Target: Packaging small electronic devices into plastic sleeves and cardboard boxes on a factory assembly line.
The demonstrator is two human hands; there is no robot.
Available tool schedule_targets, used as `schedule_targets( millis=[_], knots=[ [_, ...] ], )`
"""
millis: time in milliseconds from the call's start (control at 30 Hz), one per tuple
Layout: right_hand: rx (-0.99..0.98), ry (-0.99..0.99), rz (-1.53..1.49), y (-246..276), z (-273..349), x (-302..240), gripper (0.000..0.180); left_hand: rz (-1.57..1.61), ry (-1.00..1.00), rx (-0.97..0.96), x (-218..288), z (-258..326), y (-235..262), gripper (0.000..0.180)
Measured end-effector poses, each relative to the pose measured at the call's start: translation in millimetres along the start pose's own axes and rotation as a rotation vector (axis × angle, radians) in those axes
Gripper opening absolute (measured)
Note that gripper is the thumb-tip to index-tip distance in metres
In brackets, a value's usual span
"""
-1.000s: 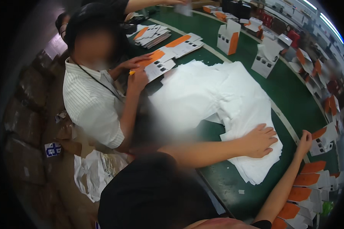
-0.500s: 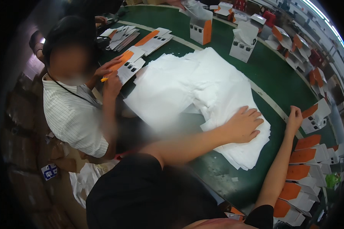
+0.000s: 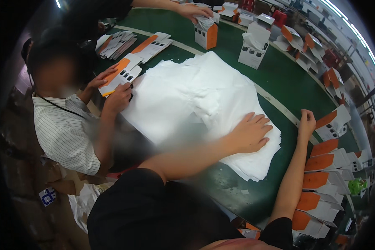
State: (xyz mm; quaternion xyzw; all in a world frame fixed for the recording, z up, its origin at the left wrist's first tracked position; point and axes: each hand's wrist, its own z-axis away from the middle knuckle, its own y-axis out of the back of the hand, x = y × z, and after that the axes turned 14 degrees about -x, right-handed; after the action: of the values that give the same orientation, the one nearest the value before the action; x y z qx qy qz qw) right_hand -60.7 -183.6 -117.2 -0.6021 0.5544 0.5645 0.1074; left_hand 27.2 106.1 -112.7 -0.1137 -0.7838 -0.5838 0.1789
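Green table (image 3: 279, 79), left hand (image 3: 251, 132) on white sheets (image 3: 196, 91)

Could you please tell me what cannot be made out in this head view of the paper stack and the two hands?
- Left hand covers part of the white paper stack; sheets beneath are hidden.
- Right hand: the fingers curl at the green table edge; any contents are hidden.
- Left forearm: blurred.
- Flat orange-and-white cartons: cut off by the dark rim.

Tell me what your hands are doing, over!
Left hand flat on white paper stack. Right hand beside flat orange-and-white box. Co-worker's hands close by.
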Motion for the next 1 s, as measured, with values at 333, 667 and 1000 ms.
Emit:
schedule_targets(
  millis=[333, 667, 1000],
  knots=[
    [-0.029, 0.002, 0.019, 1, 4, -8, 0.024, -0.019, -0.001, 0.009, 1, 0, -2, 0.042],
    [-0.054, -0.005, 0.049, -1, 2, -7, 0.024, -0.075, -0.025, 0.101, 2, 0, -2, 0.041],
    [-0.035, -0.059, 0.035, 10, 7, 7, 0.023, -0.113, 0.31, 0.644, -118, -112, 226, 0.045]
  ],
)
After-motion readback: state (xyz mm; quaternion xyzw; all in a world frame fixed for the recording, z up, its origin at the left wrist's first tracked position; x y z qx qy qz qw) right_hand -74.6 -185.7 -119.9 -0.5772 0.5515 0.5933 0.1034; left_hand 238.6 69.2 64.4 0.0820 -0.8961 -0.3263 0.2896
